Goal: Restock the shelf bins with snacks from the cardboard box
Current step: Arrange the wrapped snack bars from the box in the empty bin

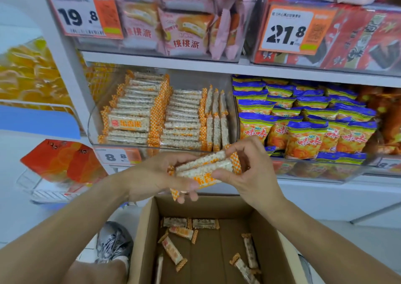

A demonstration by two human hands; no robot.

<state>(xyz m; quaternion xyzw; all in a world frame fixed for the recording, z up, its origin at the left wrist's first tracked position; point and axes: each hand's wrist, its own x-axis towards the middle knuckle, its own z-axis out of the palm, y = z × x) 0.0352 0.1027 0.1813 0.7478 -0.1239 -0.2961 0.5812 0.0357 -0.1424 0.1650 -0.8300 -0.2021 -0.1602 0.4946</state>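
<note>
Cardboard walls frame the open box [141, 236] at our feet, and on its brown floor we count only a scatter of loose rice bars [173, 252] in clear wrappers with orange checked ends. Above the box, our left hand [156, 175] cups a small stack of the same bars [204, 167] from below, fingers curled under it, while our right hand [249, 166] pinches the stack's far end between thumb and fingertips. We hold the stack just in front of the clear shelf bin [93, 129], which is packed with neat rows of matching bars, some flat and some stood on edge. The neighbouring bin [347, 171] to the right holds blue-and-yellow snack bags [303, 138]. Bins on the shelf above hold pink pie packets [184, 29] and red packets [358, 42].
</note>
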